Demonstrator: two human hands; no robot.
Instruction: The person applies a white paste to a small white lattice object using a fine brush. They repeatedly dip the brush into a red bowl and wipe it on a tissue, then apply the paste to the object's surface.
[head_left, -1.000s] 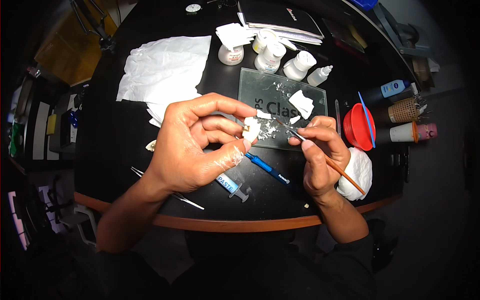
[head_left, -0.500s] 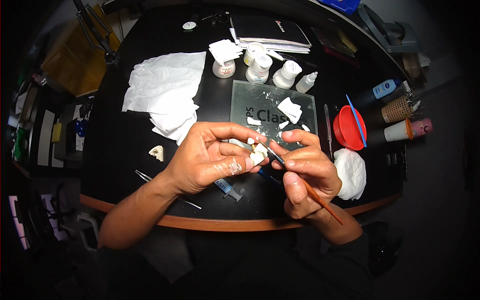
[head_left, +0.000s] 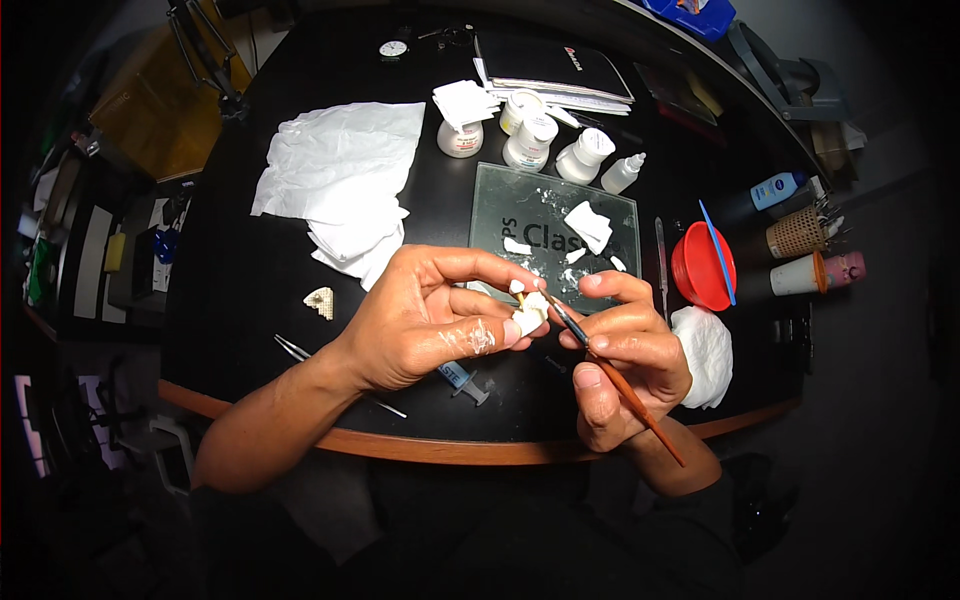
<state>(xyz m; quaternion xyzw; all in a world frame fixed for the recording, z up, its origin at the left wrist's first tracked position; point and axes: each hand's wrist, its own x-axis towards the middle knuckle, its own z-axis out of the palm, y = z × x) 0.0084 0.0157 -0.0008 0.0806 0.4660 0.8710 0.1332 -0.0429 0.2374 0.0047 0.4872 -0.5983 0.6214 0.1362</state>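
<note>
My left hand [head_left: 410, 325] is closed on a small cream-white piece that looks like a dental model [head_left: 531, 314], pinched between thumb and fingers. A tiny white tooth-like piece [head_left: 516, 286] stands out beside it, near the index fingertip. White smears mark the left thumb. My right hand [head_left: 640, 350] grips a thin brush [head_left: 632, 398] with a reddish-brown handle and a dark ferrule. Its tip is at the left index fingertip, close to the small pieces; exact contact is too small to tell. Beyond the hands lies a glass slab [head_left: 495, 190] with white residue and tissue scraps.
White jars [head_left: 530, 140] and a dropper bottle [head_left: 622, 174] line the slab's far side. At right are a red bowl [head_left: 690, 268] with a blue stick and a wadded white cloth [head_left: 705, 360]. Left lie paper sheets [head_left: 345, 150], a honeycomb piece [head_left: 318, 302], tweezers [head_left: 292, 347] and a syringe [head_left: 465, 382].
The whole scene has shifted slightly to the right in the picture. Both hands keep their grips, and the brush tip stays close to the left index fingertip.
</note>
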